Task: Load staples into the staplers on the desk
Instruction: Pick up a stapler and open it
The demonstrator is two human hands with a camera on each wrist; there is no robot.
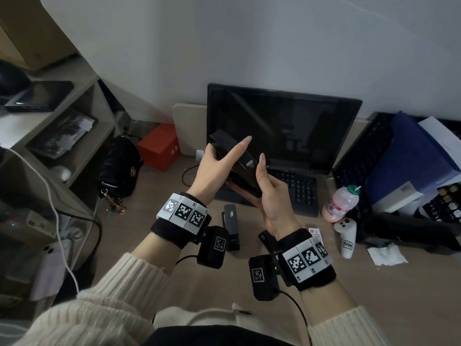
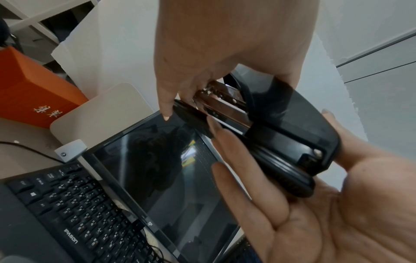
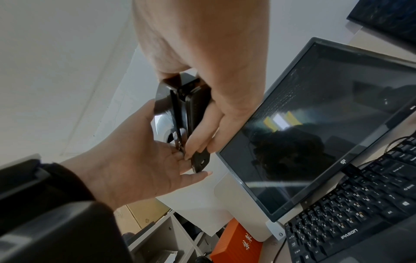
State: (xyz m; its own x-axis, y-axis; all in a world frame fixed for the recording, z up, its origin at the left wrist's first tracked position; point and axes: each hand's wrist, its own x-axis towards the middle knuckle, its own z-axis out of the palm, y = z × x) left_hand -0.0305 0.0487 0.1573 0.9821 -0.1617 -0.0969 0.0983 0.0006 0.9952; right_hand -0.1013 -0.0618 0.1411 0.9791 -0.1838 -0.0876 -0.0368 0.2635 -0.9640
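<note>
**Black stapler held in both hands above the worktop**

The black stapler (image 1: 237, 163) is up in the air in front of the dark monitor (image 1: 287, 126), tilted, its far end higher. The left hand (image 1: 214, 168) grips that far end, fingers curled round it with the forefinger stretched along the top. The right hand (image 1: 269, 193) cradles the near, hinged end in its palm, fingers and thumb closed round the body. In the left wrist view the metal staple channel (image 2: 225, 106) shows between cover and base. A second stapler (image 1: 230, 226) lies on the worktop (image 1: 374, 295) below, just beside the keyboard (image 1: 299, 188), untouched.
</note>
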